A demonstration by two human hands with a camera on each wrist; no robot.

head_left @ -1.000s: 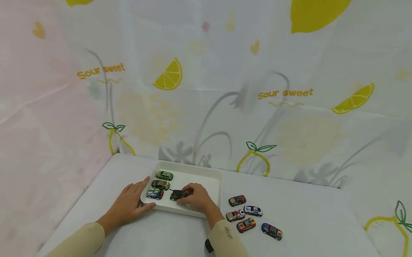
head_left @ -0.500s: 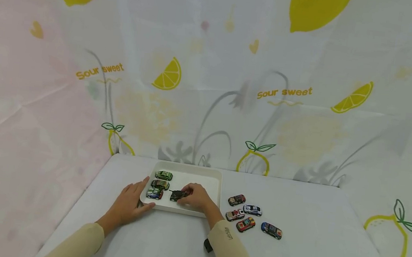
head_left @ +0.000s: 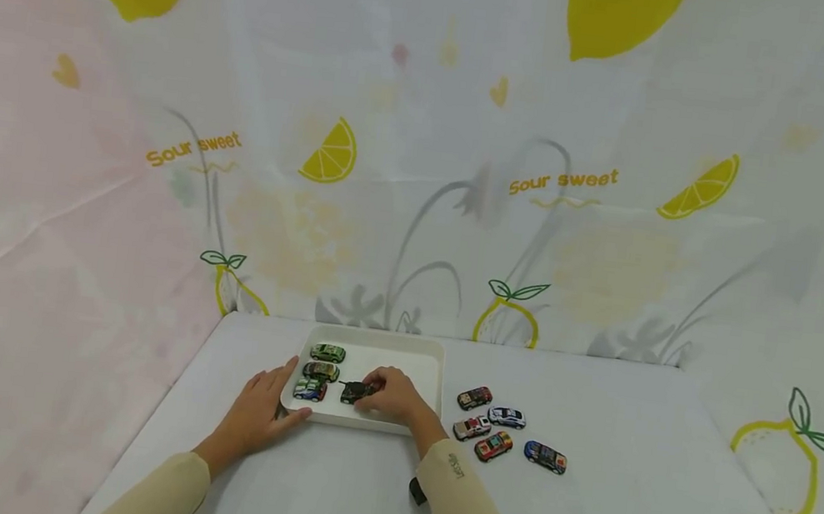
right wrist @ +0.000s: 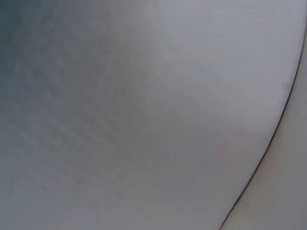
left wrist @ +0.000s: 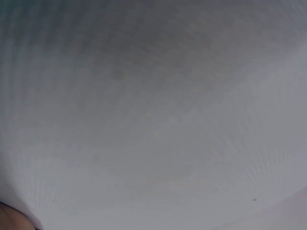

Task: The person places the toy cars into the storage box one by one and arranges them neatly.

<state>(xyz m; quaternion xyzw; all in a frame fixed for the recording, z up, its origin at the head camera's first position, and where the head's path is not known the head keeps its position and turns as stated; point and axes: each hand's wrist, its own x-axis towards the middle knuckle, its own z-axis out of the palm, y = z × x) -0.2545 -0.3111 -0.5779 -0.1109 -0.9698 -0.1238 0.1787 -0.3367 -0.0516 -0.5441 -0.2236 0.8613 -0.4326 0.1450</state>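
Observation:
In the head view, a white tray (head_left: 416, 365) lies on the table. My left hand (head_left: 254, 415) is at its front left corner, fingers extended along the left side and thumb by the front rim. Inside the tray, my right hand (head_left: 392, 395) pinches a black toy car (head_left: 355, 393) that has a thin piece sticking out leftward near its top; the fingers cover its right end. Left of it are a green toy car (head_left: 327, 353), a dark patterned toy car (head_left: 320, 371) and a green, white and blue toy car (head_left: 310, 389). Both wrist views give mostly blurred pale surface.
Right of the tray lie several toy cars: a dark red one (head_left: 475, 398), a white-and-blue one (head_left: 506, 418), a white-and-red one (head_left: 472, 428), a red-and-yellow one (head_left: 493, 446) and a blue one (head_left: 545, 457). A black object (head_left: 417, 491) is partly hidden by the right sleeve.
The head view has shifted slightly. Both hands, the black toy car and the other cars keep their places relative to the tray.

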